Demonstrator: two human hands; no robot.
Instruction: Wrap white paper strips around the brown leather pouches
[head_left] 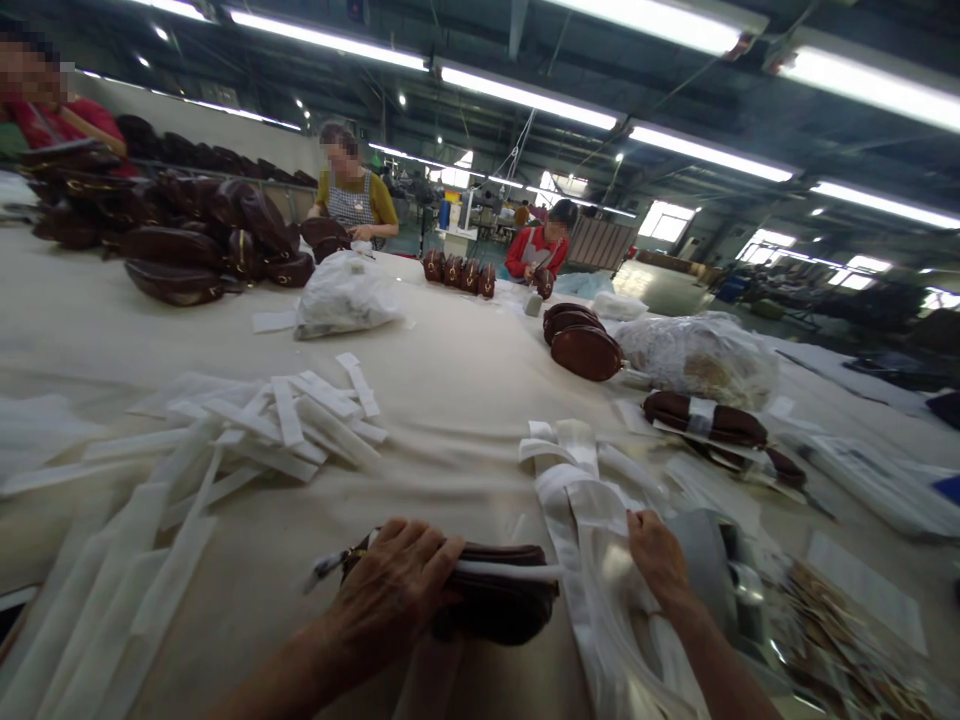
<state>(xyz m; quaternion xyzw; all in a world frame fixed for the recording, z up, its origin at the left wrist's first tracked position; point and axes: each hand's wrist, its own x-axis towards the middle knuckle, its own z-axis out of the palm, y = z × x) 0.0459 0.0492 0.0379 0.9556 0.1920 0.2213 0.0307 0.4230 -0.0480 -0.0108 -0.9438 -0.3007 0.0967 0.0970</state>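
Note:
My left hand [394, 590] is closed over a dark brown leather pouch [499, 600] lying on the cloth-covered table [450, 400] at the near edge. A white paper strip [510, 571] lies along the pouch's top. My right hand [658, 556] rests on a pile of white strips and clear wrapping [592, 500] just right of the pouch, fingers curled onto the pile.
Loose white paper strips [300, 420] spread across the left. Brown bags [202, 240] are heaped at far left, more brown pouches [585, 350] and plastic bags [697, 355] at right. A white bag [345, 295] lies mid-table. Three people work at the far side.

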